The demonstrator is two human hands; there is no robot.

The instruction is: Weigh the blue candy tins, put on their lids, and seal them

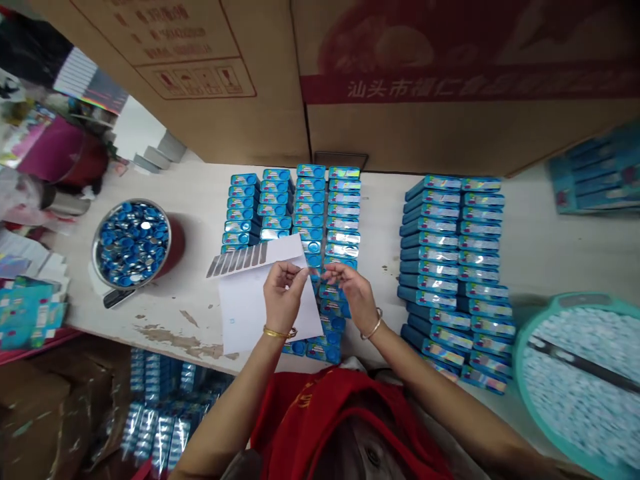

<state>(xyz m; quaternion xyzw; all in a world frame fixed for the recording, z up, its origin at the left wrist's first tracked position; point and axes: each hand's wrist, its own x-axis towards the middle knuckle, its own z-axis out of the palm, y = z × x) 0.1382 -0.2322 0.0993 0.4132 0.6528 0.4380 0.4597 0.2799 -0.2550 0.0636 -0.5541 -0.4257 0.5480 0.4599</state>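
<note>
Head | sticker sheet [260, 293] pinched in left hand [281, 297] | right hand [353, 293] beside

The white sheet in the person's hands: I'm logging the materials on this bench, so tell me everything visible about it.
The white sheet looks like thin, glossy paper, roughly rectangular, with a row of small grey strips along its upper left edge. It is tilted and held above the pale table. The left hand pinches its upper right edge and covers part of it; the right hand meets it at the fingertips. Its right side overlaps the rows of blue boxes. No print is legible.
</note>
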